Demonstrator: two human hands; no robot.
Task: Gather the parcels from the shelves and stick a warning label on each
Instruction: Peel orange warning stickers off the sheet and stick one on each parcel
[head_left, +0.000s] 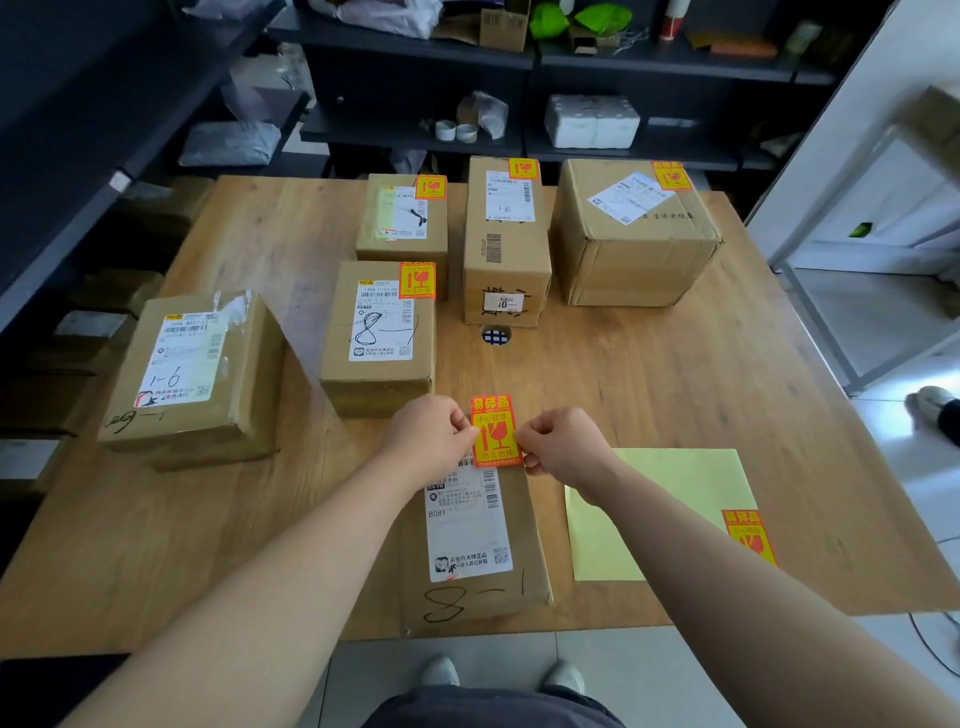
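Seen from the head camera, the left hand (431, 431) and right hand (563, 441) each pinch a side edge of the red-and-yellow warning label (496, 431) with curled fingers. The label is over the far end of the nearest parcel (478, 561) on the worktop (675, 364) and perhaps touches the cardboard. A yellow backing sheet (670, 483) lies just beside the parcel, on the right.

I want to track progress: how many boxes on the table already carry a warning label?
4: back-left box, back-centre box, back-right box, middle box. Hidden sides may bear more.
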